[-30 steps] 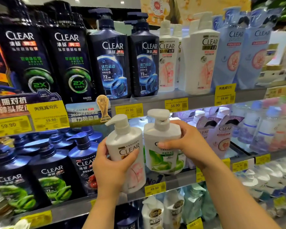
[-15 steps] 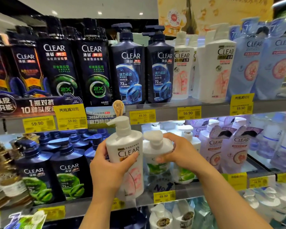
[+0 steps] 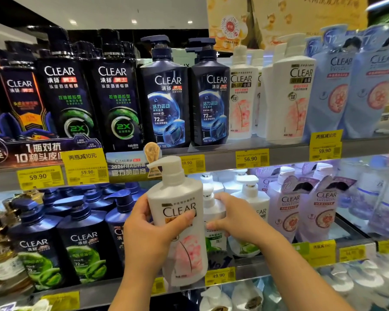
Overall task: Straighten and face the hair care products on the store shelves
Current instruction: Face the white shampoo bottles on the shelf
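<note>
Pink bottle stands upright w/ label facing out, held off the shelf in front by left hand wrapped round it, while right hand grips green bottle just behind, on the shelf.

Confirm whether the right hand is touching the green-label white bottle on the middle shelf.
Touching. The head view shows the right hand with its fingers curled around the green-label white bottle, gripping its body just below the pump.
</note>
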